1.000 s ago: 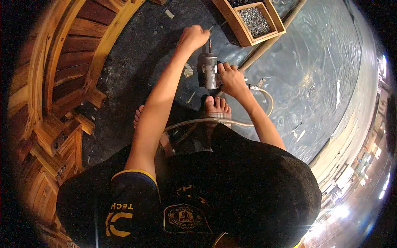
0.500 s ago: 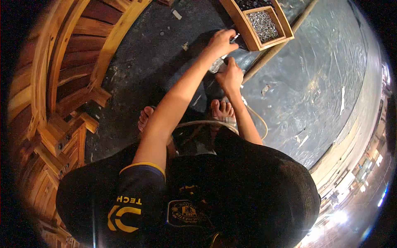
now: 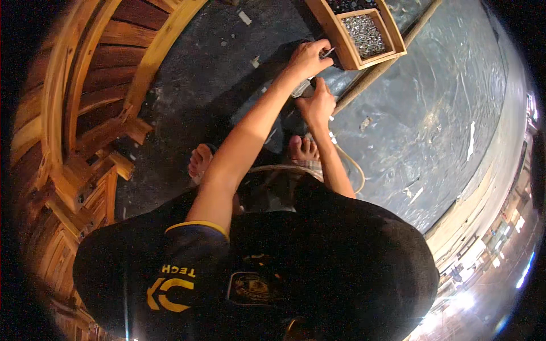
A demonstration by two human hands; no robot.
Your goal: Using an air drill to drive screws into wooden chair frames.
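My right hand (image 3: 317, 107) is closed round a grey, metal-bodied air tool (image 3: 303, 88), most of which my hands hide. A pale hose (image 3: 354, 163) trails from below that hand past my forearm. Just beyond it, my left hand (image 3: 310, 58) pinches a small shiny metal piece (image 3: 327, 53) at the tool's far end; whether it is a screw or a driver bit I cannot tell. Right beside my left fingers stands a wooden box (image 3: 334, 40). Inside it a smaller wooden tray (image 3: 373, 59) holds many loose silvery metal fasteners (image 3: 363, 35).
Slatted wooden furniture (image 3: 129, 35) stands along the left. A long wooden strip (image 3: 364, 82) runs under the box across the dark sheet-covered floor (image 3: 432, 125). My bare feet (image 3: 304, 149) are just below my hands. Dark small parts (image 3: 344, 5) fill the box's far compartment.
Both hands keep their grips and have shifted very slightly to the right. The small metal piece in my left fingers has turned a little.
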